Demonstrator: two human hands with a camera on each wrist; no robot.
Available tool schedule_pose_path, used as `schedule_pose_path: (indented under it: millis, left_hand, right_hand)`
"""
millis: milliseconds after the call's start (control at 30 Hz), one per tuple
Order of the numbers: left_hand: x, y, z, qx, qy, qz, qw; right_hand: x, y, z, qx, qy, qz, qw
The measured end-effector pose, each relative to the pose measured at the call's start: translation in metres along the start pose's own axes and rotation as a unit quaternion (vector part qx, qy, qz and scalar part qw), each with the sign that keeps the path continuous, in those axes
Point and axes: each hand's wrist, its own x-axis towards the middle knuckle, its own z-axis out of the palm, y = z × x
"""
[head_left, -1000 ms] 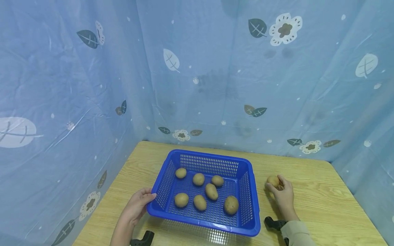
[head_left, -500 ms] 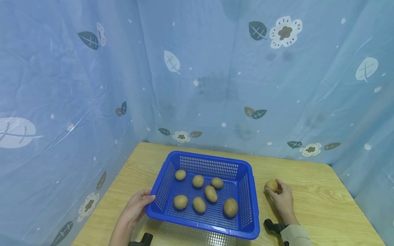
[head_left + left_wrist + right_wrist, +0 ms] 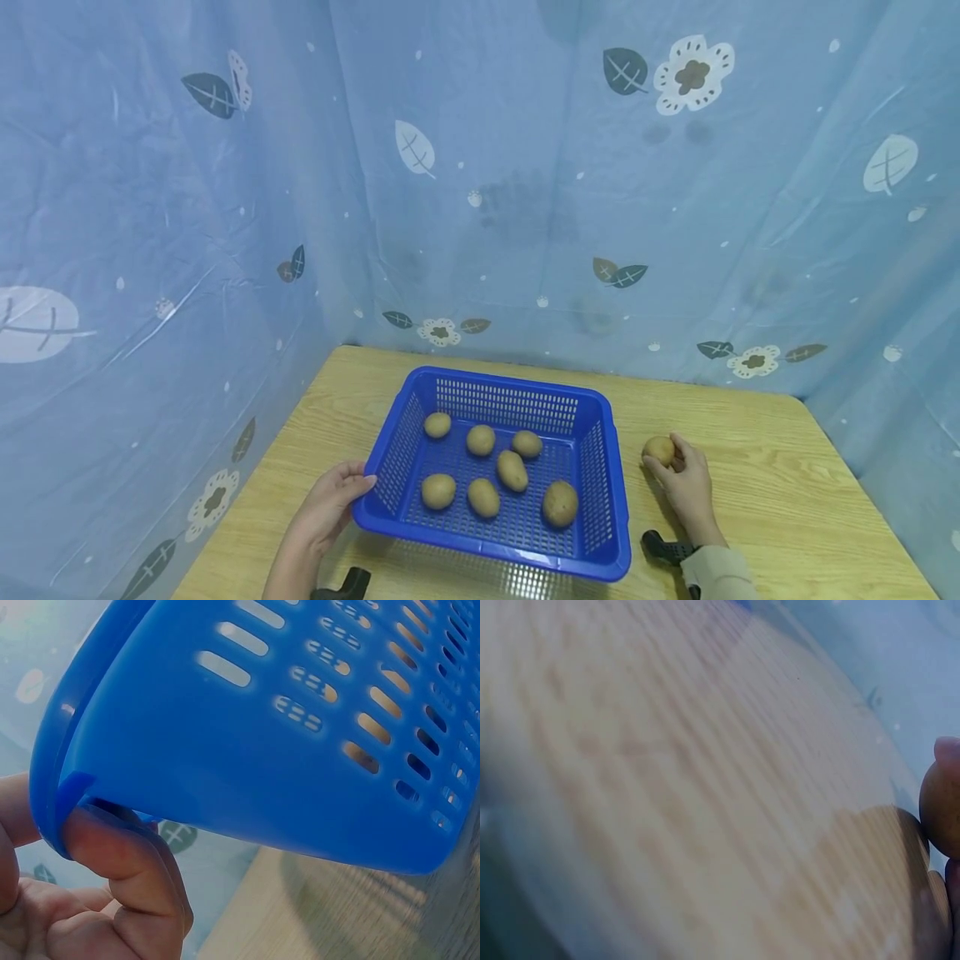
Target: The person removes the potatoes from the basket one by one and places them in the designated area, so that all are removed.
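Note:
My left hand (image 3: 327,506) grips the left rim of a blue perforated plastic basket (image 3: 491,547), thumb over the top and fingers curled under the edge, as the left wrist view shows. Inside lie several potatoes (image 3: 512,472), spread apart on the basket's floor. To the right of the basket, my right hand (image 3: 688,485) holds a single potato (image 3: 659,451) between thumb and fingers, close over the table. That potato (image 3: 941,802) shows at the right edge of the right wrist view, with most of the hand outside the frame.
A light wooden table (image 3: 795,492) carries everything. Blue curtains (image 3: 525,208) printed with leaves and flowers hang behind it and on both sides. A black wrist mount (image 3: 666,548) sits at my right wrist, another black mount (image 3: 343,585) at my left.
The right hand with its potato has shifted slightly left and nearer. The left hand stays on the basket rim, and the potatoes inside lie as before.

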Motion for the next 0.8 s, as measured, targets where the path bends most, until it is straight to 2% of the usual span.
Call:
schedule_pose_path:
  millis: [267, 533, 800]
  left_hand:
    - [-0.0003, -0.0006, -0.0015, -0.001, -0.014, 0.008, 0.9999]
    - [0.0005, -0.0006, -0.0005, 0.0, 0.004, -0.001, 1.0]
    - [0.0001, -0.0004, -0.0013, -0.008, -0.013, 0.001, 0.9999]
  right_hand:
    - [-0.0017, 0.0008, 0.0014, -0.002, 0.005, -0.002, 1.0]
    - [-0.0025, 0.0017, 0.0017, -0.002, 0.014, -0.004, 0.9999]
    - [-0.0017, 0.0027, 0.0034, -0.001, 0.032, 0.001, 0.9995]
